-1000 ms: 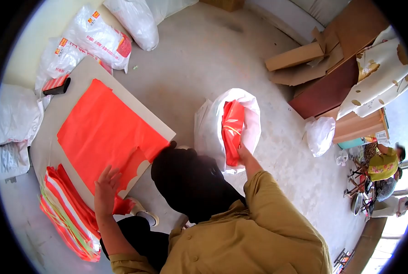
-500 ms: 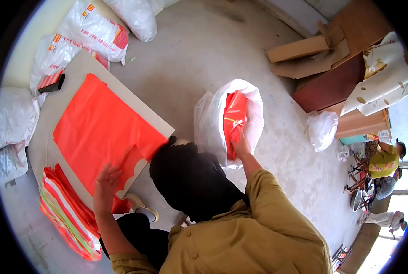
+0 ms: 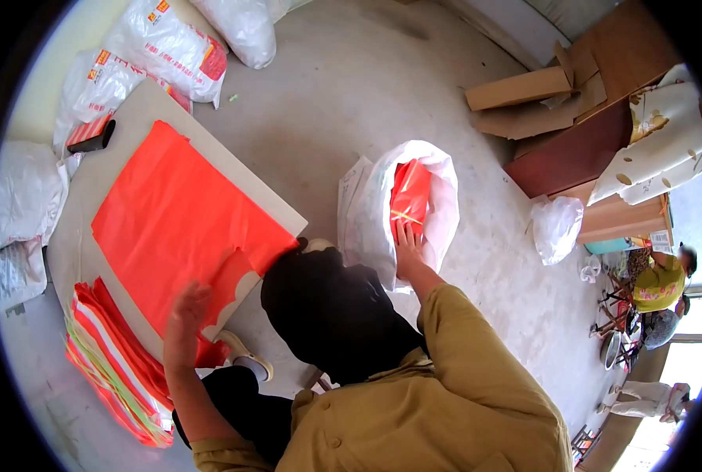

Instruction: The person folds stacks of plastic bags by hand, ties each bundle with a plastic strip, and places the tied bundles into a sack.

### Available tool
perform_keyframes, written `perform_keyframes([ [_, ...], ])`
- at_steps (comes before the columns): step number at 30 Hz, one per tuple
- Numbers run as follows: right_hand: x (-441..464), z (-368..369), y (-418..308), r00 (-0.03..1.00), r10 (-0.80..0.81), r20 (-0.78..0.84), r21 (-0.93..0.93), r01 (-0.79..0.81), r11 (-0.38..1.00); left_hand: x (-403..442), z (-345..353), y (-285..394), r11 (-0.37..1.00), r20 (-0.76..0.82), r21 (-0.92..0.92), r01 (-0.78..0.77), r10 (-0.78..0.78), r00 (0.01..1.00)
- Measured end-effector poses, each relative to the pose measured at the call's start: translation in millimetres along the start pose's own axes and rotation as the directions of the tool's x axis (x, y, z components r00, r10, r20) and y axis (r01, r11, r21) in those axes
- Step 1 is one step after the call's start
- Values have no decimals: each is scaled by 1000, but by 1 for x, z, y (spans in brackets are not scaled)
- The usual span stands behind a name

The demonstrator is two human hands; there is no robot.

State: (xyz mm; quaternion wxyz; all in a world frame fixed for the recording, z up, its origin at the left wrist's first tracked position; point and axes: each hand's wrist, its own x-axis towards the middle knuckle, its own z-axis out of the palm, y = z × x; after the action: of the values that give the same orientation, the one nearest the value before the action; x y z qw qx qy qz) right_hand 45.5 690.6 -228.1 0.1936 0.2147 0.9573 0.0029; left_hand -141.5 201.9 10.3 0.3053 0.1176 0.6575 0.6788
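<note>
My right hand (image 3: 410, 253) reaches into an upright white woven sack (image 3: 355, 212). Its fingers lie stretched out on a folded red plastic bundle (image 3: 414, 189), which has a thin yellowish tie around it. My left hand (image 3: 186, 308) is raised over the near edge of a stack of red plastic sheets (image 3: 174, 220), fingers loosely bent with nothing seen in them. The sheets lie flat on a pale board (image 3: 213, 149). Beside the board's near left corner are folded red and white strips (image 3: 119, 354) with light green ties.
Filled white bags (image 3: 170, 51) stand along the back left, near a black and red striped item (image 3: 91, 134). Cardboard (image 3: 524, 86) and a clear plastic bag (image 3: 556, 228) are on the right. Two people (image 3: 657, 287) sit at the far right; another person (image 3: 650, 397) stands nearby.
My right hand has gone from gripping the red bundle's near end to lying flat on it, and the bundle sits lower in the sack. My left hand has shifted slightly, its fingers closer together.
</note>
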Motion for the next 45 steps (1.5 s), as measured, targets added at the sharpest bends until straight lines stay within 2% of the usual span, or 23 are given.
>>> perform_keyframes([
  [2,-17,-34,-18,994,31,109,-56,-25,998,0,1,1,1000,4,13,27,-27,1000],
  [5,-6,-24,-19,992,112,64,222,-124,967,0,2,8,996,-41,30,80,-79,996],
  [6,3,-7,-10,999,-25,-28,8,26,1000,0,5,13,993,-76,57,103,-99,992],
  [9,41,9,17,935,235,-266,470,-87,879,3,8,17,989,-126,82,119,-109,986],
  [10,59,6,26,866,334,-372,529,-98,843,3,7,14,990,-131,83,117,-106,986],
  [13,97,-26,38,826,495,-272,621,-242,746,2,-3,5,989,-157,60,132,-121,980],
  [14,103,-44,31,878,457,-143,547,-315,775,1,-6,3,998,-107,12,63,-61,992],
  [16,114,-75,10,910,392,136,370,-413,832,2,-6,4,999,-102,-36,23,-27,994],
  [19,135,-60,6,931,297,211,316,-353,881,9,-4,9,997,-72,-81,0,-6,997],
  [23,135,-56,18,946,235,222,350,-302,887,15,0,11,996,-36,-86,-8,5,999],
  [24,127,-58,20,965,194,178,385,-249,889,15,-1,11,995,-27,-95,-15,13,1000],
  [27,92,-61,21,988,74,133,307,-112,945,17,-4,6,997,-29,-78,-20,18,999],
  [30,64,7,12,1000,-21,17,-30,21,999,12,0,10,993,-26,-104,-52,49,998],
  [33,35,40,12,970,-132,-206,285,189,940,5,1,12,988,-37,-139,-66,62,997],
  [34,22,36,6,979,-70,-193,402,144,904,2,0,12,987,-36,-143,-78,74,997],
  [36,-15,-20,-11,994,108,-34,563,-70,823,-6,-3,9,983,-54,-149,-111,104,993],
  [38,-9,26,6,997,25,77,384,-53,922,-12,-7,8,985,-86,-150,-84,72,994],
  [39,-5,26,10,995,-48,82,306,20,952,-14,-11,7,986,-105,-152,-72,56,993],
  [40,0,24,17,994,-108,-4,201,107,974,-18,-14,8,998,-156,-48,-30,22,988],
  [42,1,-16,16,985,117,-125,571,-25,821,-20,-18,8,987,-248,135,83,-47,968],
  [43,2,-29,13,925,285,-253,770,14,638,-23,-21,7,959,-290,261,112,-33,957],
  [44,7,-45,10,865,354,-356,789,75,610,-24,-22,6,914,-322,379,143,-15,947],
  [45,18,-55,11,849,390,-358,820,87,566,-26,-23,3,855,-349,488,177,6,937],
])
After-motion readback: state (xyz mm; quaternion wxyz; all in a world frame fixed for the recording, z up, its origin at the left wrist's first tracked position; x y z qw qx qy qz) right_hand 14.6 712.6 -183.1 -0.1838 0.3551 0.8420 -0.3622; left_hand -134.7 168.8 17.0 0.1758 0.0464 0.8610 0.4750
